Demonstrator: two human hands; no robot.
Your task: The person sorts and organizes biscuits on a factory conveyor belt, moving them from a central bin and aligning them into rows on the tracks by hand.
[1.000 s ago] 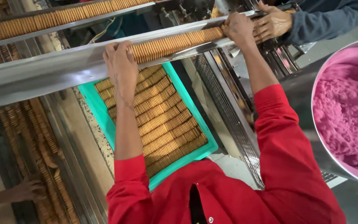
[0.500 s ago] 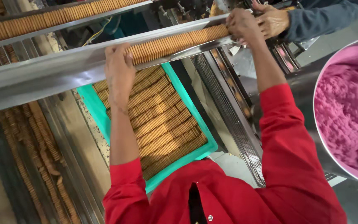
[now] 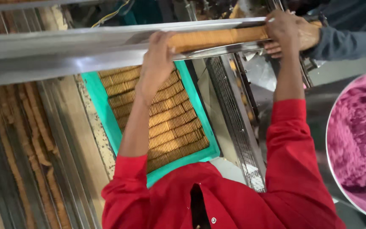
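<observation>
The left hand (image 3: 155,63) is clamped over one end of a row of biscuits (image 3: 217,39) standing on edge in a long steel channel (image 3: 64,46), fingers curled over the channel's far lip. The right hand (image 3: 284,29), at about 2 o'clock from the left, is closed on the other end of the same row, so the stack sits pressed between the two palms, lying in the channel and not lifted clear of it. Just past the right hand, at 3 o'clock, another person's hand (image 3: 308,38) in a dark blue sleeve touches the same end of the channel. Below the left forearm, at 6 o'clock, a teal tray (image 3: 102,106) holds many rows of biscuits already packed edge-on and looks close to full, with little bare floor showing; judged from that, most of the tray is done and the gripped row is not yet in it. At 8 o'clock, loose lines of biscuits (image 3: 34,127) run along steel rails. At 4 o'clock a round steel bowl (image 3: 333,178) of pink crumbly material is cut off by the frame. Both sets of fingertips are partly hidden behind the channel, the red shirt covers the tray's near corner, and the machinery at 12 o'clock is too dark to make out.
</observation>
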